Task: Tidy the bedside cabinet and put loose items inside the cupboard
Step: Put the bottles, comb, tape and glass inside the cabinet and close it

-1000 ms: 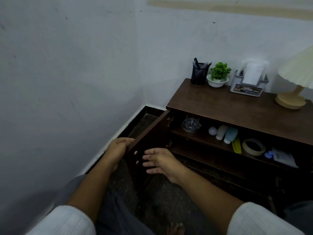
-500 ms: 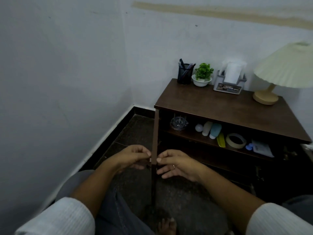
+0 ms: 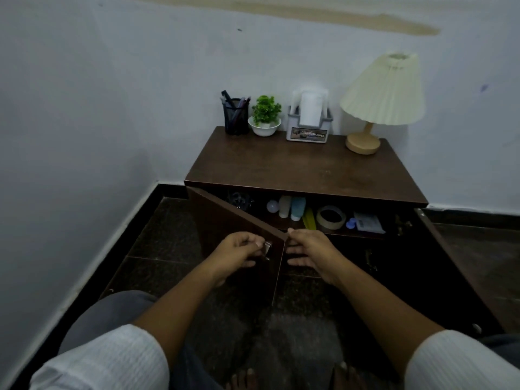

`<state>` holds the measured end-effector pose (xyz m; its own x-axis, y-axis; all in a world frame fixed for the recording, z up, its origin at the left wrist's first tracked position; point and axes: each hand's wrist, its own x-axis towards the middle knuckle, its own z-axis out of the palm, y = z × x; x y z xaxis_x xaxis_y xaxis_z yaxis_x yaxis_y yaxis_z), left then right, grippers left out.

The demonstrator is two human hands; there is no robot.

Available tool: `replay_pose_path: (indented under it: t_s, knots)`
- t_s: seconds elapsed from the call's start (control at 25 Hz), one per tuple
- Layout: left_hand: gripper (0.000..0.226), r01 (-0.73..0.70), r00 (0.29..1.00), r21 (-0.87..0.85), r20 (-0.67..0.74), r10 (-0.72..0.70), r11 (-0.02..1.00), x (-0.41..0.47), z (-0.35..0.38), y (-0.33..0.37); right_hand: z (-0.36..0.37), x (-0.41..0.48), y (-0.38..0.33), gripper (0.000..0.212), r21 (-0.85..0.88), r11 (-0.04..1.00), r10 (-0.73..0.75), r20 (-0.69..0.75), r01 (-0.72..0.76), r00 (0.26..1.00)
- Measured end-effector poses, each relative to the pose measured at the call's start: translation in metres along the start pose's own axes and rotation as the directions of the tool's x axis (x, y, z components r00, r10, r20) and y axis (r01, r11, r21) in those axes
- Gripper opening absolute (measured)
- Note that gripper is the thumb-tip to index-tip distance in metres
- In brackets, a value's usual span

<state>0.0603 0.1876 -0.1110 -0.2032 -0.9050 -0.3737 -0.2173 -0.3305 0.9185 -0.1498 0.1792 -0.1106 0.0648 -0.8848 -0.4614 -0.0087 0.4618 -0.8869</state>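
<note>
The cupboard door [image 3: 236, 229], a stiff, fairly light wooden panel best taken by its small metal knob [image 3: 267, 247], stands half open at 6 o'clock of the bedside cabinet [image 3: 306, 170], with the left hand [image 3: 239, 253] pinching that knob in curled fingers [image 3: 253, 244], while the right hand [image 3: 309, 250] lies open and empty at 3 o'clock of the door's free edge, seemingly touching it.

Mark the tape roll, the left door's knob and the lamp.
tape roll [image 3: 331, 225], head view, front wall of the ring.
door knob [image 3: 267, 246], head view, the metal face that shows.
lamp [image 3: 363, 144], head view, top of the round base.
</note>
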Motion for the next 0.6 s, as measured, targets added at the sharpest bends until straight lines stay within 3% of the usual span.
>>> replay_pose_path:
  t_s: [0.24, 0.4, 0.6]
  knots:
    - [0.032, -0.001, 1.0, -0.124, -0.017, -0.001, 0.992, 0.047, 0.026, 0.011, -0.017, 0.021, -0.019, 0.021, 0.187, 0.98, -0.041, -0.11, 0.061, 0.993]
    - [0.035, -0.039, 0.998, -0.163, -0.048, 0.031, 0.986, 0.065, 0.038, 0.017, -0.024, 0.043, -0.019, 0.035, 0.154, 0.984, -0.074, -0.079, 0.085, 0.994]
    - [0.038, -0.058, 0.995, -0.166, -0.089, 0.044, 0.984, 0.081, 0.048, 0.027, -0.035, 0.049, -0.024, 0.033, 0.111, 0.989, -0.09, -0.052, 0.096, 0.995]
